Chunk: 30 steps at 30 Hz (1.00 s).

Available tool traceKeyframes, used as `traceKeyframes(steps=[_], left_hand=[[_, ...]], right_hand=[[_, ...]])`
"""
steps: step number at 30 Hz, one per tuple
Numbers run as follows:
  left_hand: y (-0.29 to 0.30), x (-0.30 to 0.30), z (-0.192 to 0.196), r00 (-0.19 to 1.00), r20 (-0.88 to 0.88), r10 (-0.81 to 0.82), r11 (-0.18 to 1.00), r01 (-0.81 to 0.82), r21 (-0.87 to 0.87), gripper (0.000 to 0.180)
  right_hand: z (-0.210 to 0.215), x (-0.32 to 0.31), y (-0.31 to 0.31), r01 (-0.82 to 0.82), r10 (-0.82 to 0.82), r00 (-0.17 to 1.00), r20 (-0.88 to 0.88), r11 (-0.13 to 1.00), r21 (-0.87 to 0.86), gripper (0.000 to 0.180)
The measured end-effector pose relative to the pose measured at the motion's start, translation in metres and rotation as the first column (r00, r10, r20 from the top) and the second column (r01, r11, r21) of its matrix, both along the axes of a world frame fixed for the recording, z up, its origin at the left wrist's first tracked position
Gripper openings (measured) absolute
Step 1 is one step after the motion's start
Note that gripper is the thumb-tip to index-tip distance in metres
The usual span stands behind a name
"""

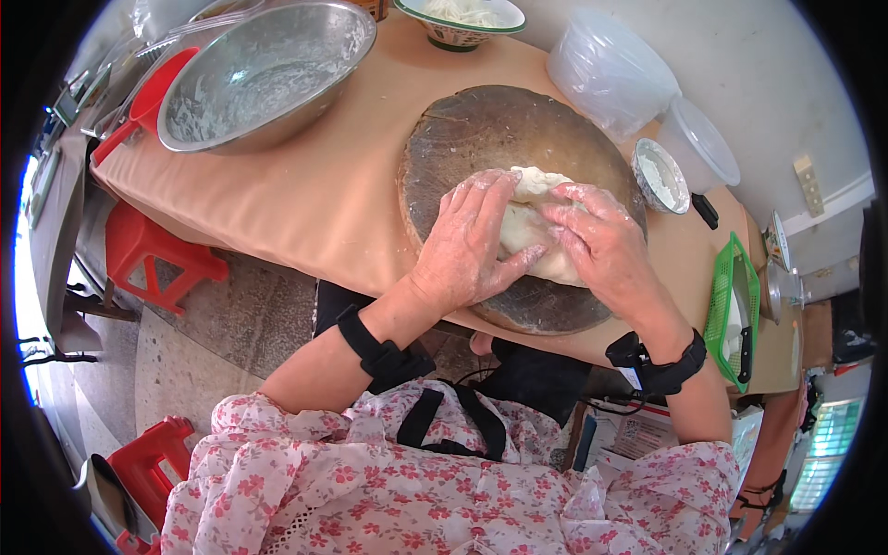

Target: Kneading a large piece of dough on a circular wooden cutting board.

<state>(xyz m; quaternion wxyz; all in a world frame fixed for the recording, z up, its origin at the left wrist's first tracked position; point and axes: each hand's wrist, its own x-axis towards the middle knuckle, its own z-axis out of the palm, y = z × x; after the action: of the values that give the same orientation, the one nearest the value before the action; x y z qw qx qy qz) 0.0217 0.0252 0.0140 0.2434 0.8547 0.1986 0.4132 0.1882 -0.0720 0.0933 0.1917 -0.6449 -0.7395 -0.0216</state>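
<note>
A pale lump of dough [522, 231] lies on a round, dark wooden chopping board [467, 125]. My left hand [470, 242] curves round the dough's left side, with the fingers reaching toward its far edge and the thumb along the near side. From the right, my right hand [606, 239] is wrapped over the dough, its fingers bent and pressing into the top. White flour dusts the fingers of both hands. The dough's sides are partly hidden beneath them.
A floury steel basin [268, 83] and a red dipper [157, 97] stand at the far left. Beyond the board are a bowl of white shreds [462, 18] and clear plastic containers [610, 69]. To the right sit a small flour bowl [659, 176] and a green basket [721, 296] with a knife.
</note>
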Motion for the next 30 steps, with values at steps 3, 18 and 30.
traceKeyframes(steps=[3, 18, 30], left_hand=[[0.001, 0.0, 0.001, 1.0, 0.0, -0.02, 1.0, 0.02, 0.009, 0.081], [0.0, 0.0, 0.003, 1.0, -0.025, -0.015, 1.0, 0.016, 0.016, 0.083], [0.001, 0.002, -0.001, 1.0, -0.016, 0.0, 0.999, 0.001, 0.054, 0.078]], right_hand=[[0.001, -0.004, 0.006, -0.023, 0.024, 1.0, -0.008, 0.999, 0.037, 0.014], [0.001, 0.031, -0.024, 0.103, -0.077, 0.981, 0.179, 0.985, -0.137, 0.026], [0.0, 0.005, -0.003, 0.066, -0.036, 0.971, -0.237, 0.991, 0.12, 0.011]])
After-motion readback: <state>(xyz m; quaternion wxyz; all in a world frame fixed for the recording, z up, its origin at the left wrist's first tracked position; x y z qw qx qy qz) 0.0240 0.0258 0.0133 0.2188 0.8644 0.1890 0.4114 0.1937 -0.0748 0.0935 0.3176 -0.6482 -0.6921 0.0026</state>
